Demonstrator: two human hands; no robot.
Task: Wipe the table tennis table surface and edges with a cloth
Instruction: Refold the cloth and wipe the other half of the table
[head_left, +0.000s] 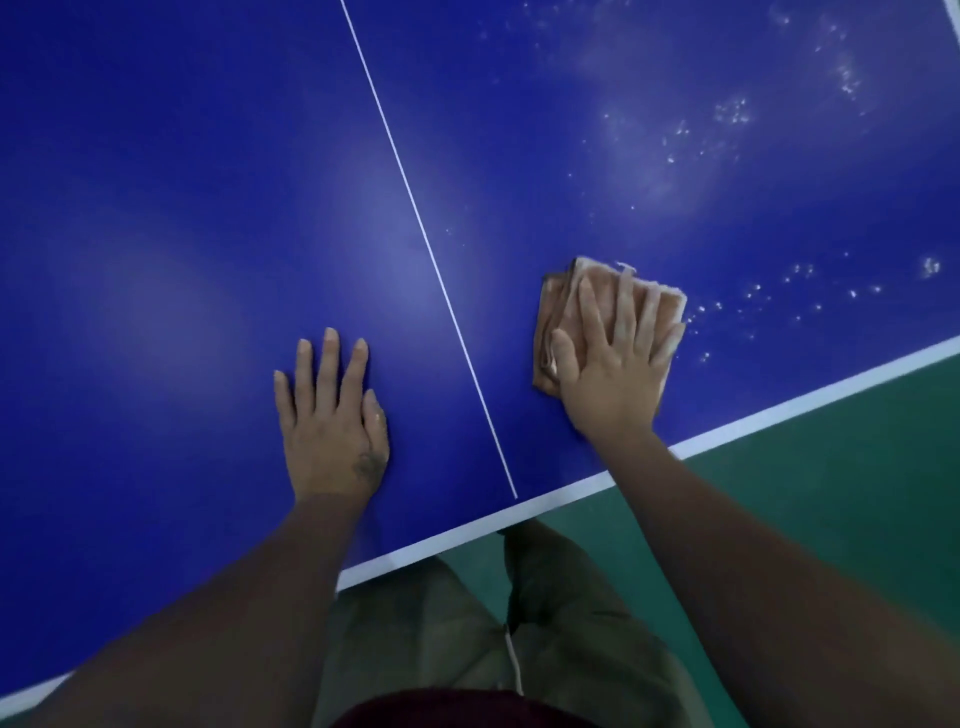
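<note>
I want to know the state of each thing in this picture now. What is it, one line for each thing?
cloth: folded, flat on the table, under the right hand.
right hand: fingers straight, pressing the cloth.
left hand: flat on the table, holding nothing.
table: clean-looking left of the white line; white specks on the right.

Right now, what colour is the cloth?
Cloth is peach-tan, under the right hand; head view.

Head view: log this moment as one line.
stage: wiping surface | right hand: flat, pressing cloth | left hand: flat on table, left of centre line | white specks: right of and beyond cloth
</note>
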